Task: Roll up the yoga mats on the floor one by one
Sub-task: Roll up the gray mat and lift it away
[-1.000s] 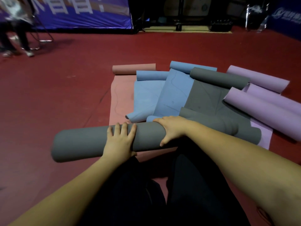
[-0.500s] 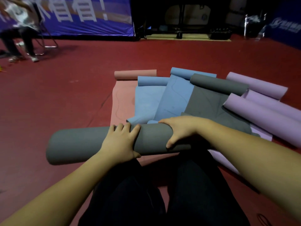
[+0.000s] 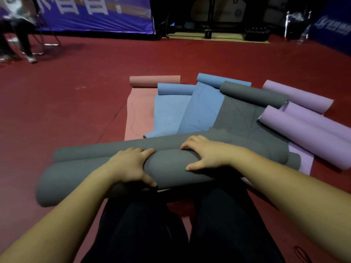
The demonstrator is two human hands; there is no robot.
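Fingers of my left hand (image 3: 131,166) and right hand (image 3: 207,154) curl over grey mat roll (image 3: 171,168), gripping it across my lap. Second grey roll (image 3: 117,150) just beyond; blue mats (image 3: 201,111), purple rolls (image 3: 303,128) further out on red floor (image 3: 66,111).

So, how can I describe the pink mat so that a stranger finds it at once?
Start at the fan of mats on the red floor. The pink mat is the leftmost strip, beside the light blue mat. It is the only pink one, with its far end rolled.
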